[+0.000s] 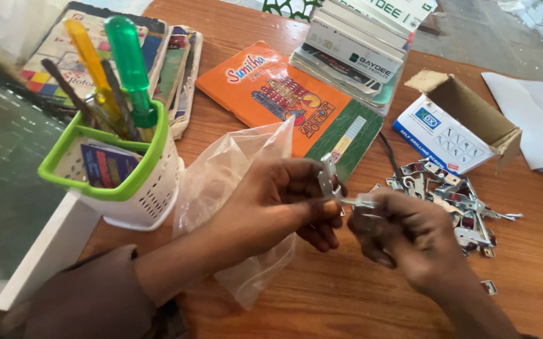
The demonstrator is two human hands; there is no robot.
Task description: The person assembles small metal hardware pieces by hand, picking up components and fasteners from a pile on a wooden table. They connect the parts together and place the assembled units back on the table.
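- The left hand [287, 204] pinches a small silver metal bracket [328, 176] between thumb and fingertips; the bracket stands upright above the fingers, at the hand's right edge.
- The right hand [403, 235] is curled around a second small silver metal piece [362, 201], which pokes out of its thumb side and meets the lower end of the bracket.
- Both hands hover above the brown wooden table [347, 301], the bracket between them.
- A clear crumpled plastic bag [227, 169] lies under and behind the left hand, just left of the bracket.
- A heap of like metal brackets [460, 201] lies on the table just right of the bracket, beyond the right hand.
- An open cardboard box with a blue and white face [453, 125] sits behind that heap.
- An orange and green book [284, 103] lies behind the bracket.
- A white perforated plastic holder with a green rim [127, 182], holding screwdrivers, stands left of the bag.
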